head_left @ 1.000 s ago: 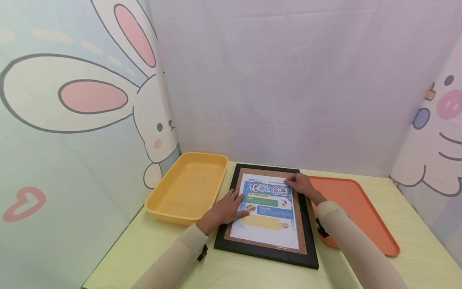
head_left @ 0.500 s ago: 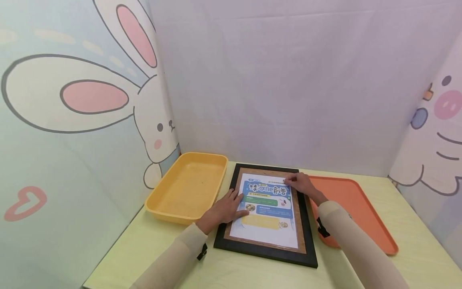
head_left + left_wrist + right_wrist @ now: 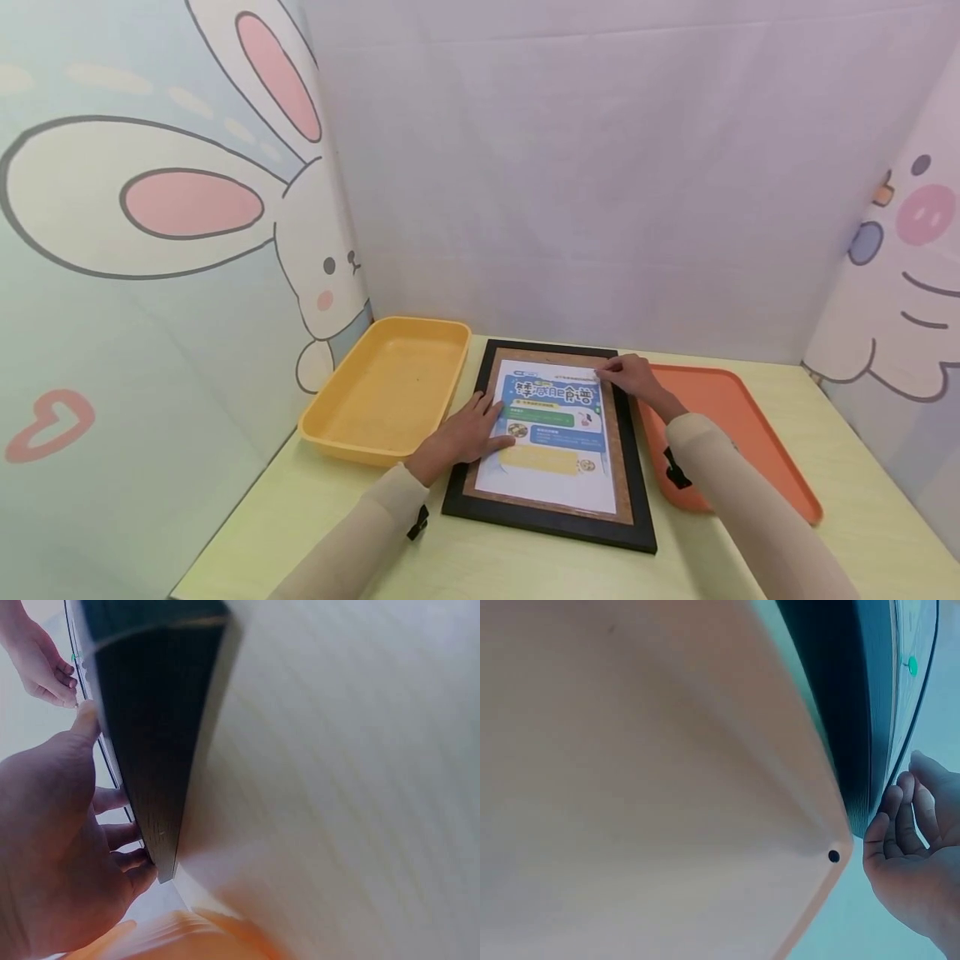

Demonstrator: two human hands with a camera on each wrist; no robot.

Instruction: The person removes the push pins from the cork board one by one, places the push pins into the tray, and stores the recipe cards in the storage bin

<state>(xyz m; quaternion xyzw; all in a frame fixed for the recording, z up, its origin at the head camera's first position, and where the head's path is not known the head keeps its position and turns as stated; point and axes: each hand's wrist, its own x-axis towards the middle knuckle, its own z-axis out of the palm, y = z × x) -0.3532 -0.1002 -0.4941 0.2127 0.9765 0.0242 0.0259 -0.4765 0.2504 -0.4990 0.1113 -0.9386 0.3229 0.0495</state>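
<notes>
A black-framed cork board (image 3: 618, 492) lies on the table, bearing a printed poster sheet (image 3: 540, 487) with blue, green and yellow blocks. My left hand (image 3: 465, 433) rests spread over the board's left side, fingers and thumb on the sheet's left edge. At the sheet's top right corner, my right hand (image 3: 633, 375) has thumb and forefinger brought together on something small and pale. I cannot tell whether this is a pin or the paper corner. A green push pin (image 3: 913, 666) stands on the board in the right wrist view.
A deep yellow tray (image 3: 311, 421) stands left of the board. An orange tray (image 3: 757, 442) lies to the right, partly under my right forearm. Behind the pale wooden table (image 3: 465, 558) hangs a plain curtain (image 3: 570, 192), with cartoon-printed panels at both sides.
My right fingertips have shifted slightly right and outward at the sheet's top right corner, uncovering more of it. The left hand keeps its place on the board. The head view has turned a little.
</notes>
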